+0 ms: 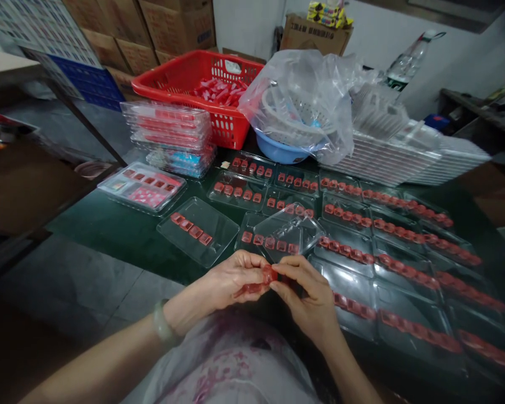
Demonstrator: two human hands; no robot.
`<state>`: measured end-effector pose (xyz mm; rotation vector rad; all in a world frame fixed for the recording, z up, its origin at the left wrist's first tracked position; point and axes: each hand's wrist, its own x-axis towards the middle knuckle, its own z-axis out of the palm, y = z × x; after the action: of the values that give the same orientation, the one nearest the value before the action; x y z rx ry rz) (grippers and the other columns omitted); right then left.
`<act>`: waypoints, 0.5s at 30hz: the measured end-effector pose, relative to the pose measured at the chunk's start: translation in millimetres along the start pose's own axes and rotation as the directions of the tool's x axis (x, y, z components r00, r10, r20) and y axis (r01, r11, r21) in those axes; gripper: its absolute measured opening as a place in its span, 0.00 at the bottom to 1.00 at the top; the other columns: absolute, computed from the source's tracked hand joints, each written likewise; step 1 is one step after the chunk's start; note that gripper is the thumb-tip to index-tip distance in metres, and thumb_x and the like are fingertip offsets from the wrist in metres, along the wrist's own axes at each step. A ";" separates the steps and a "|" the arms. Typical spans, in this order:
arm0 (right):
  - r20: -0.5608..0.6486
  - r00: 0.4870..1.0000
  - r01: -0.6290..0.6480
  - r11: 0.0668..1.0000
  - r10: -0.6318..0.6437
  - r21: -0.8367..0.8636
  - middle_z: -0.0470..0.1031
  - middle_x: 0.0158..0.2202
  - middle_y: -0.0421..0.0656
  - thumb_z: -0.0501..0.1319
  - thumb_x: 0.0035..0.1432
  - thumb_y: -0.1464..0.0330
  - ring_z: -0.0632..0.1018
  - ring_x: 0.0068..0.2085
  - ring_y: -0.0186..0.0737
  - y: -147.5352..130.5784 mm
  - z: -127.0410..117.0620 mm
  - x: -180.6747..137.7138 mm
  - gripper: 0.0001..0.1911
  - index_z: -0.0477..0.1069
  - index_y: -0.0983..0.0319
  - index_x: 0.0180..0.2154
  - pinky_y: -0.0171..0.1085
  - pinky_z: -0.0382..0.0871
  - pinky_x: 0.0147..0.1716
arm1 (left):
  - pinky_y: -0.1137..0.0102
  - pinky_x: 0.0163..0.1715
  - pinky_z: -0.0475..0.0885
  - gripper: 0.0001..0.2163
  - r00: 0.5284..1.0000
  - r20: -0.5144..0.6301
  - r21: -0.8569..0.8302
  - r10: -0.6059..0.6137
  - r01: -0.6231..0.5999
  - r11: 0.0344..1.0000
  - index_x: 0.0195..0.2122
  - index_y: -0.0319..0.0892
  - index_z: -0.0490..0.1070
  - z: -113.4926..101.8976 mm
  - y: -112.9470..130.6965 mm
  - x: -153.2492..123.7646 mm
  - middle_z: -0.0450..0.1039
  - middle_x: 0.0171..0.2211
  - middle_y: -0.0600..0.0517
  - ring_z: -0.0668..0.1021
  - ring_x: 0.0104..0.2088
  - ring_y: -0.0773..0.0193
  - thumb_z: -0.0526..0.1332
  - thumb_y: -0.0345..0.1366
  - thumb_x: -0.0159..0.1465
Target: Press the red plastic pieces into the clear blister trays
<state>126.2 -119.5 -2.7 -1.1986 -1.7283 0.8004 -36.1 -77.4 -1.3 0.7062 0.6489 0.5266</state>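
Observation:
My left hand (pixel 239 278) is closed around several small translucent red plastic pieces (pixel 252 288), in front of my body at the table's near edge. The thumb and fingers of my right hand (pixel 305 292) pinch at the red piece (pixel 269 274) at the tip of my left hand. Just beyond my hands, an empty clear plastic tray (pixel 290 230) lies tilted over a tray with a row of red pieces (pixel 270 243). To the left, another clear tray (pixel 197 252) holds a slanted row of similar red pieces.
Many clear trays with red rows (pixel 349 252) cover the table's right side. At the back stand a red basket (pixel 231 120) of pink-red parts, a blue basin (pixel 278 147) under a plastic bag, and stacked clear trays (pixel 395 157). Filled packs (pixel 168 126) are piled at the left.

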 end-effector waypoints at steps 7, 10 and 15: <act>0.076 0.996 -0.054 0.997 0.050 0.057 0.70 0.36 0.42 0.57 0.52 0.73 0.72 0.35 0.34 -1.1 2.3 0.0 0.09 0.71 0.59 0.37 0.33 0.67 0.33 | 0.77 0.13 0.46 0.09 0.999 -0.033 0.192 -0.021 0.027 0.981 0.22 0.34 0.66 -1.9 0.2 -3.1 0.59 0.13 0.56 0.58 0.13 0.77 0.61 0.36 0.53; -0.017 0.996 -0.084 0.996 0.084 -0.004 0.70 0.36 0.42 0.57 0.52 0.73 0.73 0.35 0.34 6.6 -1.9 7.2 0.08 0.71 0.59 0.36 0.33 0.68 0.33 | 0.77 0.13 0.46 0.09 0.999 -0.040 0.146 0.006 0.000 0.989 0.27 0.34 0.68 -6.0 0.7 -8.7 0.59 0.15 0.57 0.58 0.14 0.77 0.59 0.37 0.55; -0.052 0.998 0.018 0.959 -0.034 -0.282 0.68 0.37 0.43 0.55 0.54 0.72 0.71 0.37 0.35 16.7 -7.5 37.0 0.10 0.71 0.59 0.38 0.35 0.66 0.37 | 0.78 0.13 0.45 0.09 0.987 -0.154 0.093 0.046 -0.032 0.995 0.32 0.35 0.69 -14.6 3.2 -16.7 0.60 0.18 0.56 0.58 0.16 0.77 0.60 0.37 0.54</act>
<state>133.3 -78.8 -3.2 -1.3696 -1.8514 0.5100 -58.3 -79.8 -1.5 0.7693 0.8103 0.5955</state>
